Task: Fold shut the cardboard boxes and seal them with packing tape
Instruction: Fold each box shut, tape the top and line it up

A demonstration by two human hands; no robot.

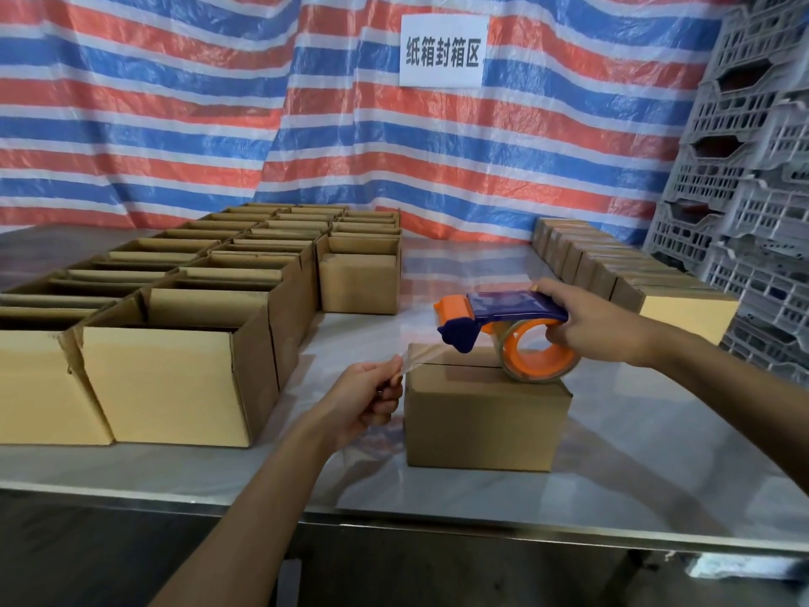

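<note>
While the right hand [586, 322] curls its grip round the rear of the tape dispenser [503, 319], thumb on the glossy blue plastic cover and fingers hooked into the orange core of the tape roll [540, 359], the left hand [372, 394] pinches the free end of the clear tape [416, 359] between thumb and fingertips. That strip is thin, shiny and slightly crinkled. It is stretched from the dispenser's blue-and-orange nose down and leftward to the left grip.

The round roll sits at the top of the small cardboard box [486, 422], a matte brown corrugated cuboid. Its top flaps are folded flat, and their seam shows as a dark line across the lid. The box stands on the pale, glossy surface [634, 484] between the two hands. The right grip is above its far right end, and the left grip is just beside its upper left corner; whether that hand touches the cardboard I cannot tell.

To the left, open boxes [175, 378] of the same brown board stand packed side against side in rows running back. Along the right, a row of closed boxes [683, 308] runs toward the wall. Grey lattice plastic crates [753, 177] are stacked at the far right. A woven tarp [153, 124] striped red, blue and white hangs behind, bearing a white paper sign [443, 50] with dark characters.
</note>
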